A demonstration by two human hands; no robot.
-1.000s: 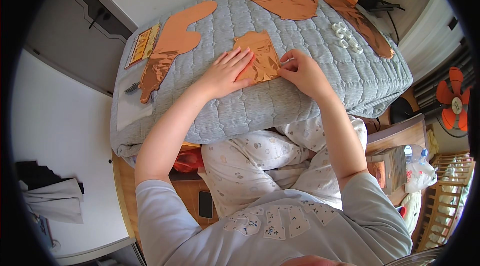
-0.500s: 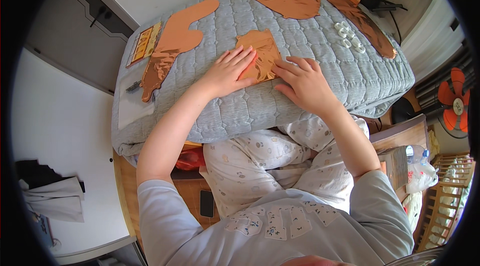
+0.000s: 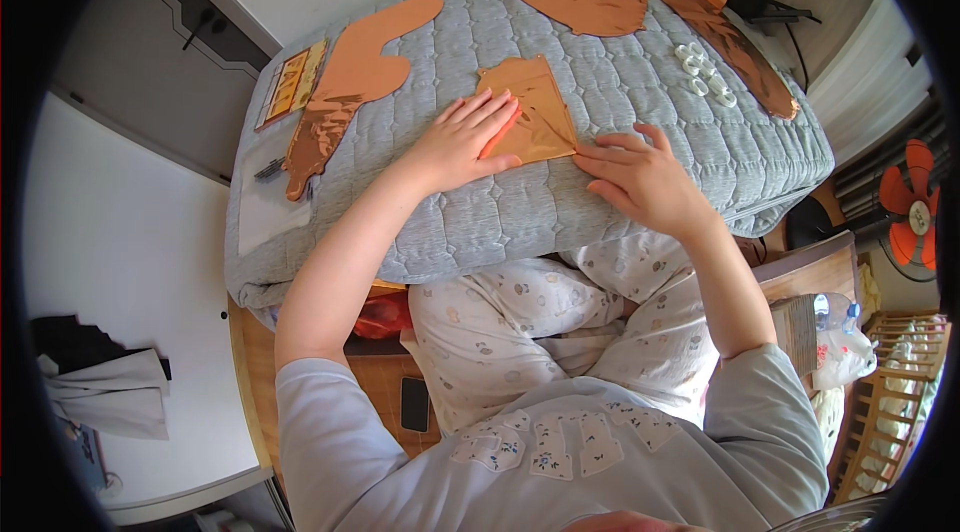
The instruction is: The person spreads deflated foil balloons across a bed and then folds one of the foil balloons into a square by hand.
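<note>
In front of me on the grey quilted mattress (image 3: 430, 237) lies a folded, shiny rose-gold foil balloon (image 3: 545, 107), flat and without air. My left hand (image 3: 462, 144) rests on its left part, palm down with fingers stretched out. My right hand (image 3: 640, 177) is at its near right corner, fingertips touching or just beside the edge, fingers apart. Another flat foil balloon (image 3: 355, 82), with a curved outline, is spread out to the left. At the far side are a foil balloon with a triangular hole (image 3: 610, 12) and a long, narrow one (image 3: 735, 52).
Several white rings (image 3: 705, 72) lie to the right on the mattress. A printed packet (image 3: 290, 87) and a clear bag (image 3: 268, 202) lie at the left edge. An orange-bladed fan (image 3: 917, 217) stands at the right; a phone (image 3: 414, 404) is on the floor below.
My right hand has moved slightly right and nearer me, uncovering more of the folded balloon's right edge, which now looks straighter and flatter. The left hand stays in place.
</note>
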